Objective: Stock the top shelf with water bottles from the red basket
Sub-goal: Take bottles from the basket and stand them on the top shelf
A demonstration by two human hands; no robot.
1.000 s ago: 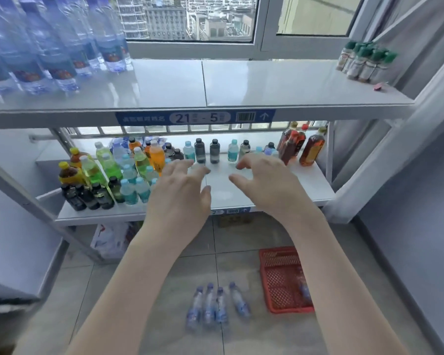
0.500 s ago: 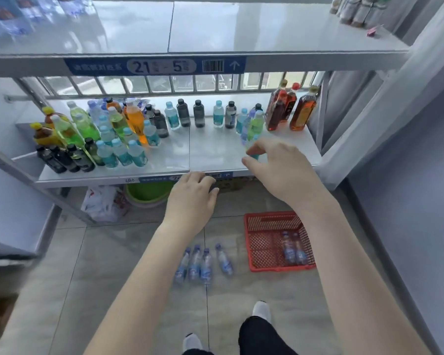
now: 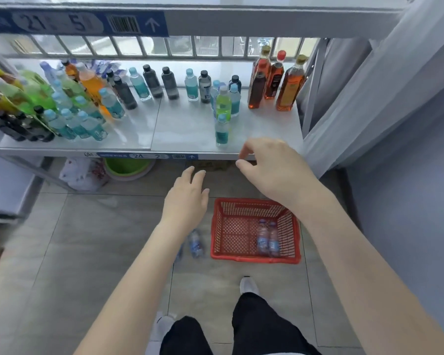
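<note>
Two water bottles [image 3: 267, 237] lie side by side in the red basket [image 3: 216, 226] on the floor [image 3: 87, 252]; left hand [image 3: 186, 201] and right hand [image 3: 272, 170] hover empty, fingers loose. Full, they likely feel weighty, smooth, slightly squashy: grasp mid-body

Left hand [image 3: 186, 198], right hand [image 3: 272, 170] hover slack; red basket [image 3: 254, 260] holds seemingly two water bottles [image 3: 267, 238].

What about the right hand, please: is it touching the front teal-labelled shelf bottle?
Apart. The head view shows bare shelf between the right hand and the bottle.
</note>
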